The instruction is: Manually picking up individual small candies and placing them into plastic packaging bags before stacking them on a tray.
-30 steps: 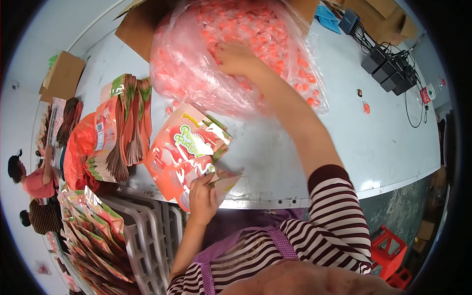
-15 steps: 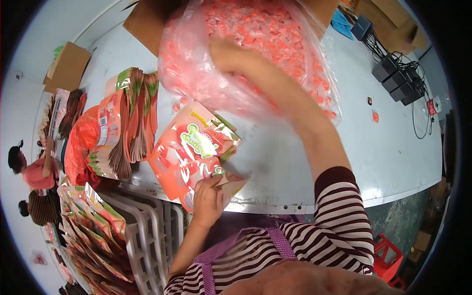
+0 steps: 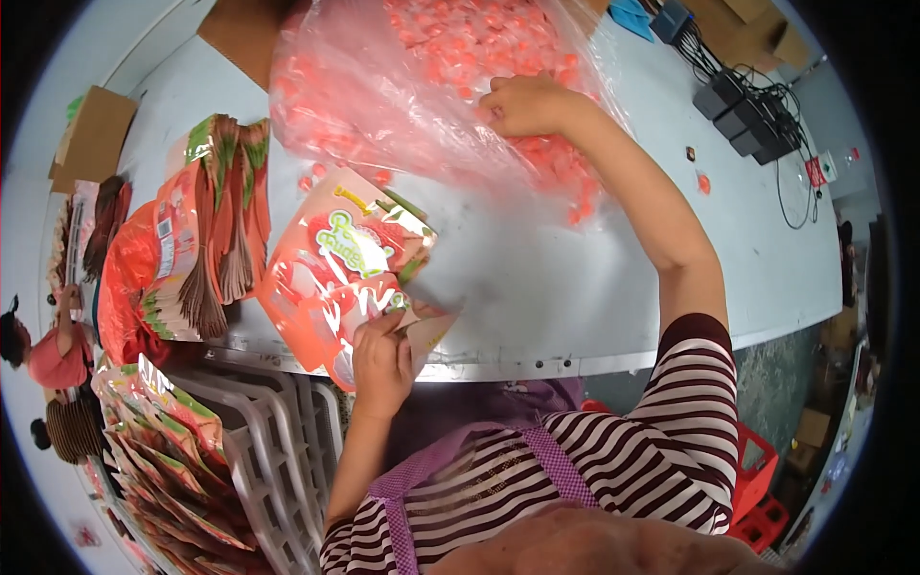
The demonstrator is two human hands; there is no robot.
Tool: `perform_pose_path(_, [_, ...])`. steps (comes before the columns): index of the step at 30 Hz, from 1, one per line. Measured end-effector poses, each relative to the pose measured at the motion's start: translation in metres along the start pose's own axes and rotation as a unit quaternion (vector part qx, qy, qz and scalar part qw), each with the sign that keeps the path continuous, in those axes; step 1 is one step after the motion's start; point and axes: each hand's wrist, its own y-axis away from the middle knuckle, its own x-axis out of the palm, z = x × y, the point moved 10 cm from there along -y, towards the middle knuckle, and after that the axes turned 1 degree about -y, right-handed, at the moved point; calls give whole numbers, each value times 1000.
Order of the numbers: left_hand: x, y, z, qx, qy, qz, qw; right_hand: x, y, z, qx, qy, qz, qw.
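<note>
Pinching a glossy red film pouch (image 3: 326,251) before the clear plastic candy bag (image 3: 395,113), left hand (image 3: 383,366) could slip on gloss; right hand (image 3: 527,103) half-curled, hold unclear.

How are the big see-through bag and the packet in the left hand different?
The big bag is see-through, but the held packet has printed pictures. The big bag is larger and bulging; the held packet is smaller and flatter. Both look shiny and show reddish colours.

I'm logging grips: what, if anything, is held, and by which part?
The left hand holds a pouch by its near edge; whether the right hand grips candy can't be told.
</note>
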Motion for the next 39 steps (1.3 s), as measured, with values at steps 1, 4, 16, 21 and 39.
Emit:
perform_pose_path(1, [-1,2,0,5,-8,-7,1000,0,10,-3,7,-1,6,1000])
perform_pose_path(4, [-1,4,-1,13,-15,-18,1000,9,40,-10,17,3,28,999])
perform_pose_path(16, [10,11,11,-14,-21,7,1000,32,161,-17,39,-146,-237,960])
perform_pose_path(21, [8,11,12,-7,-34,-6,999,34,210,-19,34,-107,-288,951])
perform_pose_path(39, [8,12,10,3,-43,-17,999,86,280,22,189,-68,-309,930])
